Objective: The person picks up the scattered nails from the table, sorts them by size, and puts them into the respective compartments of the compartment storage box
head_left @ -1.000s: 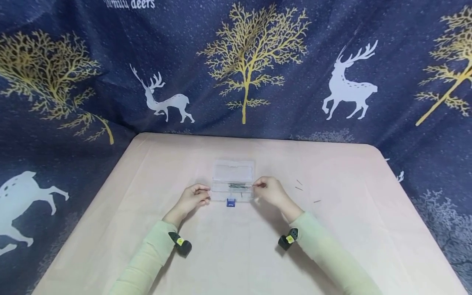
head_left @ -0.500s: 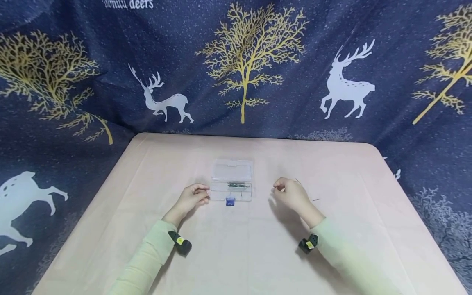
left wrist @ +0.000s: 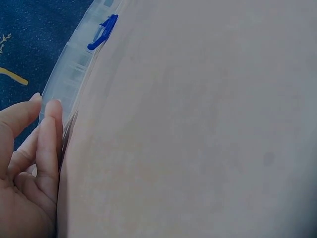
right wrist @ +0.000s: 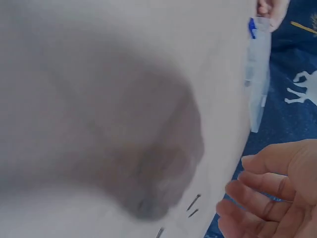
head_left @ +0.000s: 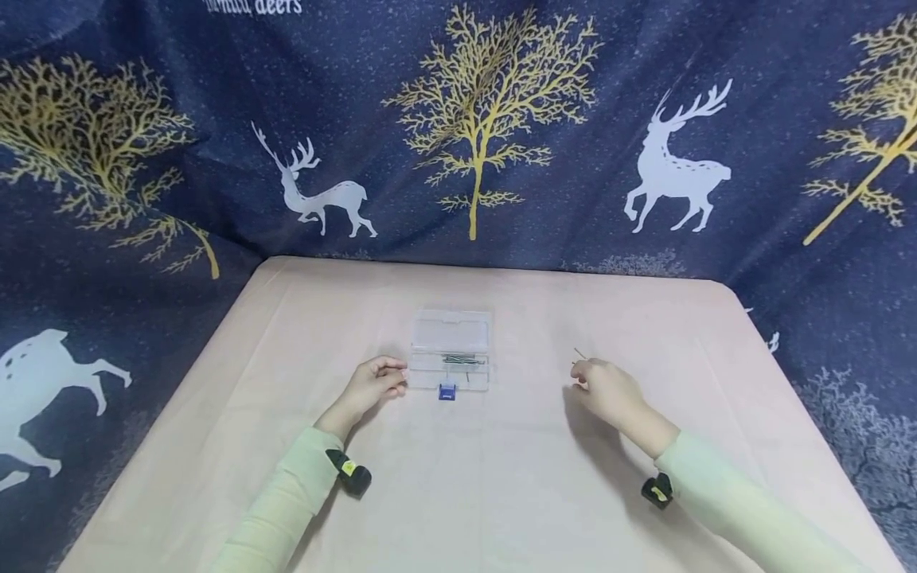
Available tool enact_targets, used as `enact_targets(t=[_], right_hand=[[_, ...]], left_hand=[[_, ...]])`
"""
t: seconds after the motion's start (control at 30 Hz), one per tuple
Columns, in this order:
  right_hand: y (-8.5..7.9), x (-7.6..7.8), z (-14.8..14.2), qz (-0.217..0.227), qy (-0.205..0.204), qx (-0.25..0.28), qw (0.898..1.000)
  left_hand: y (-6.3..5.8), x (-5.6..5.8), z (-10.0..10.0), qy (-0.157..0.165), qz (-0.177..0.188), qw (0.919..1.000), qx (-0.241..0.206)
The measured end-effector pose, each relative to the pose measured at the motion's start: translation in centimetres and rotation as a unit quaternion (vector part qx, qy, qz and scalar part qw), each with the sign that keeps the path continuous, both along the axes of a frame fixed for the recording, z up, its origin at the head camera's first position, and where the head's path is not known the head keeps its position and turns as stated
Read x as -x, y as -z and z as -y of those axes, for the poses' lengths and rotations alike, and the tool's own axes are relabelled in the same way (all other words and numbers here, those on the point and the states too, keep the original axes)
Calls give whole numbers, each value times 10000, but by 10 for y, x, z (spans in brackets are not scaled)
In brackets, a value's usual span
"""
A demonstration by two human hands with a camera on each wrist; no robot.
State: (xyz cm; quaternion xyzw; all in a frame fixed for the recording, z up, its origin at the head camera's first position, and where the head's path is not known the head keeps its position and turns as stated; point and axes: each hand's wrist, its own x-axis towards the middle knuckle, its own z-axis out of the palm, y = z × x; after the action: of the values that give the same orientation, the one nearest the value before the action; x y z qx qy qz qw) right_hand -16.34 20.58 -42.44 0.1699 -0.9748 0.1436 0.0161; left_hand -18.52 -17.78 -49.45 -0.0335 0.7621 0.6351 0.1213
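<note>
A clear plastic box (head_left: 450, 326) with its lid up lies on the table, a blue latch (head_left: 447, 391) at its front. Slim dark nail-like pieces (head_left: 462, 360) lie in its compartments. At the box's left end rests my left hand (head_left: 370, 383), its fingertips touching the side; the left wrist view shows the thumb and fingers fairly straight there. My right hand (head_left: 609, 391) is out to the right of the box, above the table, fingers loosely bent with nothing between them. Below it, small headed metal nails (right wrist: 193, 202) lie on the cloth, partly hidden by the hand in the head view.
A pale pink cloth (head_left: 430, 493) covers the table. Behind it hangs a dark blue curtain (head_left: 559, 199) printed with deer and trees. The right hand casts a broad shadow (right wrist: 148, 139) on the cloth.
My right hand has left the right end of the box and moved right to the loose nails, its pinching fingers now loosened. The left hand and the box stay put.
</note>
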Motion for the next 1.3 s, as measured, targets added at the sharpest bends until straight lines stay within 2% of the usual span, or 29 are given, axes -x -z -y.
enact_targets(t=[0.17,0.37,0.57,0.87,1.0,1.17,1.3], right_hand=[[5,-3,-11,-609,-116,-604,9962],[9,-5,-25,-827,-216,-1201,9891],[15,-5,-36,-1028,-324,-1416,9840],[28,-8,-42,-1057,-525,-1554,9808],[30,-6,-45,-967,-532,-1303,9853],[31,2,-54,-709,-507,-422,9953],[30,4,-63,-666,-739,-175,9949]], left_hand=[[2,2,2,14,16,10000,-71],[1,2,2,41,86,9999,-91],[-4,1,1,-7,40,9999,-128],[-4,1,1,101,70,9998,-153],[-4,1,1,107,58,9998,-166],[-3,1,1,50,85,9999,-142],[-4,1,1,43,157,9998,-136]])
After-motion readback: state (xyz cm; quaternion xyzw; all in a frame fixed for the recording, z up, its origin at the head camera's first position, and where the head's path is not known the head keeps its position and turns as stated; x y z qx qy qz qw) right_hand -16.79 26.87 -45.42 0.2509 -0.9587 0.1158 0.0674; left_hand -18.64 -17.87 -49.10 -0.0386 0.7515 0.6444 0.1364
